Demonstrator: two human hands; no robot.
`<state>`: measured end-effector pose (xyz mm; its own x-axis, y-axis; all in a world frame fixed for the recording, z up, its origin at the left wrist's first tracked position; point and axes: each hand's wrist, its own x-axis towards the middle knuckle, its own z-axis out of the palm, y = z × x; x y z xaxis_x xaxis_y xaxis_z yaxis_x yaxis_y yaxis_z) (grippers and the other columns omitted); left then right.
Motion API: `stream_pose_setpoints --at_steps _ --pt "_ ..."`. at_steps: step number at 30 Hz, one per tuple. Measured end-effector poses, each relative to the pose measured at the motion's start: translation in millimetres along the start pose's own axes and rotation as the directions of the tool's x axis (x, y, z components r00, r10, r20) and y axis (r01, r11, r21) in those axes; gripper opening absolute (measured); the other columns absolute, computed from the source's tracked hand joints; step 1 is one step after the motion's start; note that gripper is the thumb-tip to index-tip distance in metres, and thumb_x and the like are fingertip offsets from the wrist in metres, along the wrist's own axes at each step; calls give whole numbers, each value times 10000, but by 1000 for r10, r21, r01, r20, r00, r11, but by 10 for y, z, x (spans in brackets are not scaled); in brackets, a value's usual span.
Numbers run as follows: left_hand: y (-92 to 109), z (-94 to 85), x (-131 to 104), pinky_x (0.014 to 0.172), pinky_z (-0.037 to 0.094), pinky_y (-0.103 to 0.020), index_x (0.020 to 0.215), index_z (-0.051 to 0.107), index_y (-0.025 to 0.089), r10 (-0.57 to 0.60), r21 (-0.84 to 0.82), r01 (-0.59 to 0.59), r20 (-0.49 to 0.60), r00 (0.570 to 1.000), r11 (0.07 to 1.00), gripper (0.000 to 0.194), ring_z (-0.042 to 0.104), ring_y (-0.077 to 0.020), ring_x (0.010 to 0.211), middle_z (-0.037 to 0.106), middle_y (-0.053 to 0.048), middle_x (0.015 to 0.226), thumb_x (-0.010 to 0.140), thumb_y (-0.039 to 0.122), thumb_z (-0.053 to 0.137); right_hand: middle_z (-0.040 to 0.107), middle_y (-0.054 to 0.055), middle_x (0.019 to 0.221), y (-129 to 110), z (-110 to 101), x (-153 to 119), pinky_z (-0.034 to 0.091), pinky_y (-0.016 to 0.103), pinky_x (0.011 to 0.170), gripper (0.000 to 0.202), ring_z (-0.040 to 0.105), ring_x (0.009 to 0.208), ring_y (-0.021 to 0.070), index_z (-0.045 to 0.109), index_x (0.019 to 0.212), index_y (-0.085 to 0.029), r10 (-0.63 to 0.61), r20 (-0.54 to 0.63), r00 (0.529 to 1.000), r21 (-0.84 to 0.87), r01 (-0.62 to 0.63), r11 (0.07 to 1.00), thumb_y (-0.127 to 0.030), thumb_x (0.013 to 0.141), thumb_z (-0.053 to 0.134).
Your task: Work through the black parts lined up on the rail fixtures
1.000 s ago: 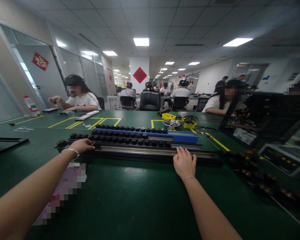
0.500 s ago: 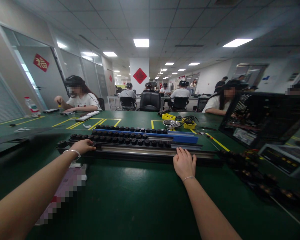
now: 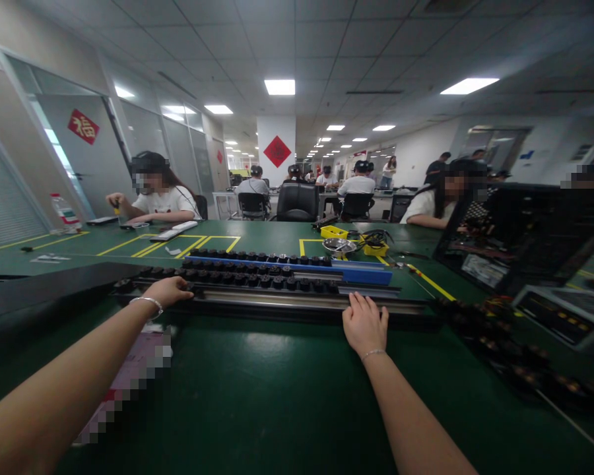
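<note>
A long black track rail (image 3: 277, 302) with a silvery inner groove lies across the table before me. My left hand (image 3: 171, 290) is at the rail's left part, thumb and fingers pinched at a small black part (image 3: 192, 288) in the groove; the fingers partly hide it. My right hand (image 3: 365, 323) lies over the rail's front edge toward the right, fingers extended and resting on it. Behind stand more rails, including a blue rail (image 3: 366, 272), carrying rows of black round knob-like parts (image 3: 264, 282).
At right are an open black computer case (image 3: 505, 231), a metal box (image 3: 567, 315) and a dark heap of parts (image 3: 525, 356). A metal bowl (image 3: 339, 246) and yellow bins (image 3: 375, 247) stand behind the rails. A pink packet (image 3: 133, 376) lies under my left forearm. Co-workers sit across the table.
My left hand has shifted slightly to the right along the rail. My right hand stays in place on it. A dark flat panel at the far left shows a different position.
</note>
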<state>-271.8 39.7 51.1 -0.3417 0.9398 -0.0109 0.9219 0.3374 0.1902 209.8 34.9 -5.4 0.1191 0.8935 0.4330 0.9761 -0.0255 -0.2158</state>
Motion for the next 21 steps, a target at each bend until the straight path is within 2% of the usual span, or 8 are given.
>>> stream_pose_setpoints --at_steps 9,17,21 --pt "37 13 -30 814 444 -266 1063 603 159 25 45 -25 -3 1000 999 518 603 -238 1015 658 -106 1107 666 493 587 446 41 1375 -11 -26 -1 116 482 1074 495 331 1267 211 495 1289 -187 7 18 1000 4 -7 1000 -282 860 268" --pt "66 9 -28 803 438 -267 1051 598 130 50 47 -50 5 999 998 505 603 -235 993 655 -123 1101 675 468 604 449 36 1373 -6 -12 -6 111 483 1075 494 334 1264 209 499 1284 -187 -1 1 1000 10 1 1000 -281 859 266" --pt "89 12 -30 788 443 -248 1025 613 147 64 45 -65 6 998 997 500 610 -223 980 662 -99 1089 660 488 597 449 37 1373 -5 -4 -1 111 484 1074 492 332 1266 210 499 1283 -186 -1 1 1000 8 1 1000 -276 858 269"
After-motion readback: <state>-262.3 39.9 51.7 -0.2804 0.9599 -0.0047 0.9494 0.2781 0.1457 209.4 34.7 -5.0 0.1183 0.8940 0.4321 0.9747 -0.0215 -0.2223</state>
